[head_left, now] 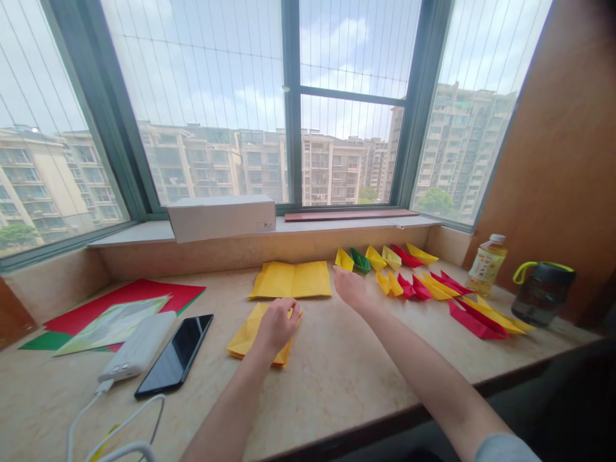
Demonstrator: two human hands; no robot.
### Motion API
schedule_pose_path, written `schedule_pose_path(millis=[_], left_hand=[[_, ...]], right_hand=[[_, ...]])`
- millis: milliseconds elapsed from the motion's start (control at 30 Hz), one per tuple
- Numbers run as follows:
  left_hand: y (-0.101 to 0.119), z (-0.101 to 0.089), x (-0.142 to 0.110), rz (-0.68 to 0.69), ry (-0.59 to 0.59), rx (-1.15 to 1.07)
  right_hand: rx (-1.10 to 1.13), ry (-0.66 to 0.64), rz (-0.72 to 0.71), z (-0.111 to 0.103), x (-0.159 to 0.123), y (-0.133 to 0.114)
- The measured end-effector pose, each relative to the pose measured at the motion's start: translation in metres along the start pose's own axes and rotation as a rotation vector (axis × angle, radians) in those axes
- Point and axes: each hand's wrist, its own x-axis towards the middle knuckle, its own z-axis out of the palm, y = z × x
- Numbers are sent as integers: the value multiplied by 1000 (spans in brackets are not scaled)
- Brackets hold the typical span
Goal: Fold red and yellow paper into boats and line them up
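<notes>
Head view is showing the left hand [278,324] curling over a stack of folded yellow paper [244,333] on the beige, marbled worktop [346,378]; I cannot tell whether its fingers are pinching anything. Farther off, the right hand [350,287] is reaching, fingers bent, toward a small yellow folded-paper boat [343,259] at the far row's left end; contact is unclear. Apparently that boat is being placed or straightened, a move calling for a light touch beside the green folded-paper boat [360,260]. A creased yellow paper sheet [293,280] is lying just left of the right hand. Bare worktop is stretching rightward from the stack to the near edge, while a black phone [176,356] is narrowing the left side.
</notes>
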Motion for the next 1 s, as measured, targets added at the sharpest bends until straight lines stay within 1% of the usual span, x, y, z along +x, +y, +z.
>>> schedule_pose_path(millis=[133, 200, 233, 300, 367, 433, 533, 633, 700, 833, 1000], left_hand=[[-3, -1, 0, 11, -32, 75], [-11, -5, -1, -13, -30, 156], [-17, -7, -2, -57, -28, 221], [-28, -14, -3, -158, -59, 377], [-37, -23, -4, -275, -87, 542], [-43, -30, -6, -379, -131, 633], [-45, -37, -9, -494, -195, 644], [-41, -39, -12, -523, -213, 598], [-39, -39, -12, -528, -200, 550], [-40, -38, -12, -520, -171, 521], [-43, -37, -13, -497, -76, 510]], right_hand=[[144, 11, -98, 6, -32, -33], [218, 23, -109, 11, -44, -42], [254, 28, -108, 14, -49, -43], [327, 24, -115, 20, -55, -38], [397, 16, -126, 24, -57, -27], [458, 10, -137, 27, -56, -16], [535, -2, -163, 30, -54, -5], [587, -7, -170, 34, -53, -4], [617, -16, -185, 37, -53, -6], [658, -37, -219, 39, -57, -9], [681, -42, -230, 39, -58, -10]])
